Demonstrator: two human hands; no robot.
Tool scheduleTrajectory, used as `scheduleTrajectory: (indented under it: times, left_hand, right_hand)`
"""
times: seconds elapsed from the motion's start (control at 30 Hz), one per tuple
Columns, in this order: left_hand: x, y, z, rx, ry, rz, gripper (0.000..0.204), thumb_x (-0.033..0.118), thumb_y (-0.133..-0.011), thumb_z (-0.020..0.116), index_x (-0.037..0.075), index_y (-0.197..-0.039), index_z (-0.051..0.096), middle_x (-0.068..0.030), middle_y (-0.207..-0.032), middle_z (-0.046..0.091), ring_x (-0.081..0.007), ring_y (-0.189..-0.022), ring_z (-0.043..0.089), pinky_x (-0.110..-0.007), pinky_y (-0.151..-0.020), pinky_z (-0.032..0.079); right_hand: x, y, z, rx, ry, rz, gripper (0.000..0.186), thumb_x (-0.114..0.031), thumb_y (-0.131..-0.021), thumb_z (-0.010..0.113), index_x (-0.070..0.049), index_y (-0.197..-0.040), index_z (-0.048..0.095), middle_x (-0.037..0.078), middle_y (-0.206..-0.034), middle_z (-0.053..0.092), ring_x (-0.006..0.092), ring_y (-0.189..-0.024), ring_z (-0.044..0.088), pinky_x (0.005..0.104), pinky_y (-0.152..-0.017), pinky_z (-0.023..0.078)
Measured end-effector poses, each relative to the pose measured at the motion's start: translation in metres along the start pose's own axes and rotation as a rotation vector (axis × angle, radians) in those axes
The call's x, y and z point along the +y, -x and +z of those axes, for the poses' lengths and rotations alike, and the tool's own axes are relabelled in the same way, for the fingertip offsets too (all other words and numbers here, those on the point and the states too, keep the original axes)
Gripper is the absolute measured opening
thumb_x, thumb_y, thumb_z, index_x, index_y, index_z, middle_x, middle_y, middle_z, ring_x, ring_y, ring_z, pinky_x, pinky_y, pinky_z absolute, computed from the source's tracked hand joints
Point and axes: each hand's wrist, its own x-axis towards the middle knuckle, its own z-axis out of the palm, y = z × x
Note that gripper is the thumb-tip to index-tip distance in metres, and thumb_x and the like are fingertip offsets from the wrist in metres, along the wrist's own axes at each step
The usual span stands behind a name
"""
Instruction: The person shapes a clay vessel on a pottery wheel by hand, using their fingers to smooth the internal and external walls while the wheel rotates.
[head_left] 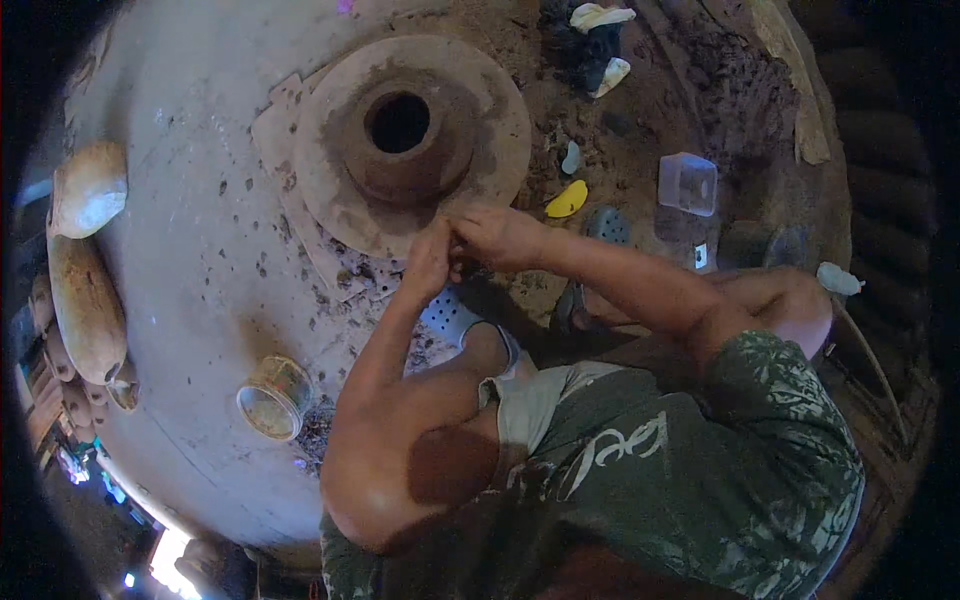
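Observation:
A squat brown clay pot (412, 180) with a round dark mouth sits on a broad round clay-smeared disc (490, 105) ahead of me. At the disc's near edge my two hands meet, below the pot and apart from its wall. My left hand (428, 262) is closed, its fingers curled toward the other hand. My right hand (500, 237) is closed too, fingertips bent down against the left. Whatever they pinch between them, if anything, is hidden by the fingers.
Right of the disc lie a yellow curved piece (567, 199), a small pale blue piece (571, 158) and a clear plastic tub (688, 184). A clay-smeared bucket (275, 398) stands at left. Long rounded tan vessels (86, 290) line the far left. My clog (447, 314) is beneath my hands.

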Motion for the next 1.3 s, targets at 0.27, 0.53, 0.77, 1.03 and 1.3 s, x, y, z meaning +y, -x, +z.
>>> scheduleTrajectory:
  times: [0.27, 0.53, 0.77, 1.03, 1.3]
  left_hand:
    - [-0.037, -0.026, 0.010, 0.442, -0.423, 0.339, 0.060, 0.051, -0.102, 0.058, -0.005, -0.123, 0.063, -0.0254, -0.126, 0.062, -0.0367, -0.111, 0.059, -0.048, -0.097, 0.045]
    - [-0.070, -0.032, -0.020, 0.622, -1.118, 0.454, 0.093, 0.057, -0.094, 0.065, -0.012, -0.151, 0.039, -0.0291, -0.166, 0.022, -0.0462, -0.153, 0.024, -0.056, -0.123, 0.023]
    - [-0.109, -0.040, -0.067, 0.666, -1.045, 0.643, 0.114, 0.075, -0.092, 0.054, -0.006, -0.162, 0.016, -0.0264, -0.170, 0.011, -0.0455, -0.156, 0.016, -0.060, -0.123, 0.016]
    - [-0.088, -0.019, -0.084, 0.700, -1.111, 0.379, 0.125, 0.088, -0.084, 0.050, -0.005, -0.162, 0.019, -0.0255, -0.170, 0.009, -0.0466, -0.157, 0.008, -0.063, -0.123, 0.015]
    - [-0.112, -0.030, -0.113, 0.685, -1.341, 0.311, 0.120, 0.089, -0.086, 0.043, 0.000, -0.163, 0.019, -0.0323, -0.167, 0.011, -0.0500, -0.154, 0.014, -0.067, -0.119, 0.027]
  right_hand:
    - [0.033, 0.037, -0.032, 0.095, 0.041, 0.107, 0.030, -0.027, -0.091, 0.073, -0.004, -0.108, 0.063, 0.018, -0.099, 0.064, 0.0403, -0.096, 0.065, 0.0507, -0.082, 0.054]
    - [0.176, 0.145, -0.243, -0.174, 0.562, 0.886, 0.035, -0.031, -0.094, 0.064, -0.006, -0.118, 0.069, 0.019, -0.116, 0.070, 0.0393, -0.108, 0.068, 0.0505, -0.090, 0.055]
    - [0.287, 0.295, -0.321, 0.106, 0.449, 1.636, 0.049, -0.034, -0.091, 0.067, -0.002, -0.129, 0.068, 0.024, -0.137, 0.063, 0.0380, -0.127, 0.061, 0.0505, -0.108, 0.048]
    - [0.329, 0.278, -0.254, 0.361, 0.415, 1.958, 0.084, -0.075, -0.090, 0.059, -0.006, -0.139, 0.065, 0.021, -0.144, 0.060, 0.0396, -0.137, 0.053, 0.0552, -0.118, 0.033]
    - [0.335, 0.303, -0.262, 0.077, 0.487, 1.705, 0.057, -0.046, -0.095, 0.061, -0.001, -0.129, 0.070, 0.022, -0.141, 0.062, 0.0390, -0.132, 0.056, 0.0488, -0.110, 0.043]
